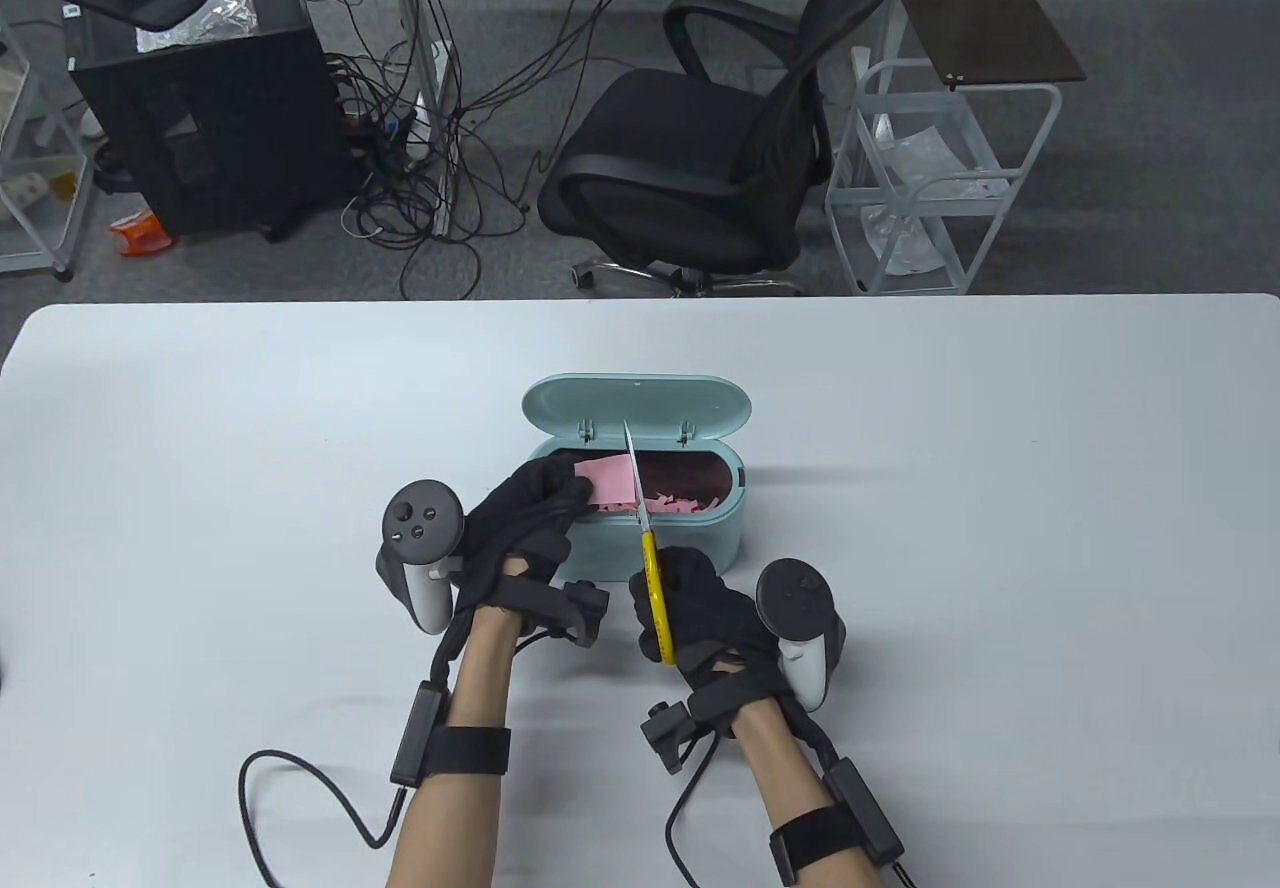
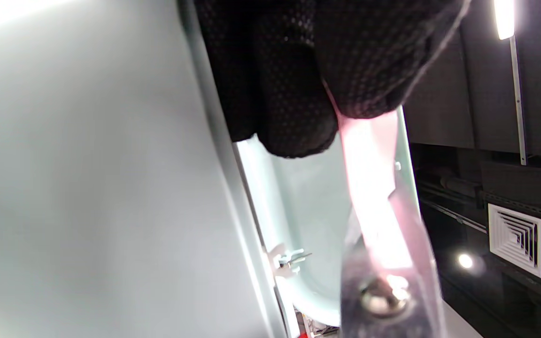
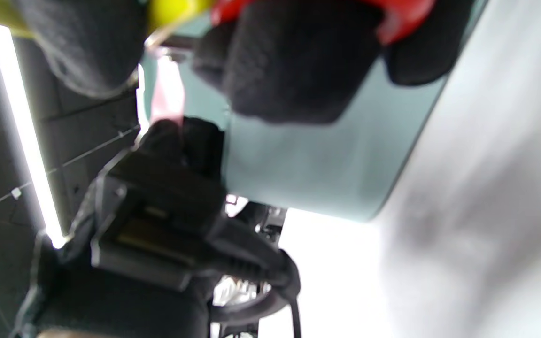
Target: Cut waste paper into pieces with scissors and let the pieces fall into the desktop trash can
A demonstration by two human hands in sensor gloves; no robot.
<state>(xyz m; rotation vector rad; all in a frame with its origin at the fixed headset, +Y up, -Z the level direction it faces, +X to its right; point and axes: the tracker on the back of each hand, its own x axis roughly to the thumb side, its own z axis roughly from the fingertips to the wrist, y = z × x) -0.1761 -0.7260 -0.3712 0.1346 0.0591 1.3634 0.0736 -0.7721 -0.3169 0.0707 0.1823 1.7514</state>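
We log the left hand [image 1: 530, 518] pinching the pink paper [image 1: 608, 483] over the trash can [image 1: 640, 488] at the table's middle; scissors [image 1: 645, 538] in the curled right hand [image 1: 700, 618] cross its free edge (blades nearly closed), long axis toward the far edge

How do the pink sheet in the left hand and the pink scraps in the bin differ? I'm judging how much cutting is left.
The pink sheet is one larger piece, while the pink scraps are several small bits. The sheet is pinched by the left hand above the trash can, and the scraps lie loose inside it. The scissors, held by the right hand, cross the sheet, not the scraps. Both are the same pink paper.
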